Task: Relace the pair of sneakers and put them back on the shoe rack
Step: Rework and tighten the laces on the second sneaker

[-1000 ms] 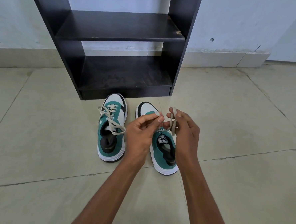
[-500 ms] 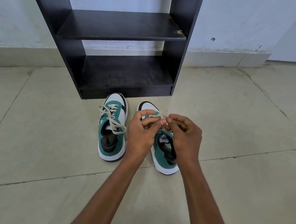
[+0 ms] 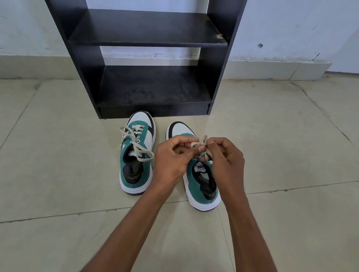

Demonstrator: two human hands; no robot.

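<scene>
a home entryway: shoe rack (image 3: pixel 143 30), tiled floor (image 3: pixel 289 153), plaster wall (image 3: pixel 307 28).

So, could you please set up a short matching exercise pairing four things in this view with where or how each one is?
Things:
1. left sneaker
2. right sneaker
3. shoe rack
4. lace

States:
A. pinched between the fingertips of both hands
B. against the wall, shelves bare
C. on the floor, untouched, laces lying loose
D. on the floor under both hands

Pairs: 1-C, 2-D, 3-B, 4-A
</scene>
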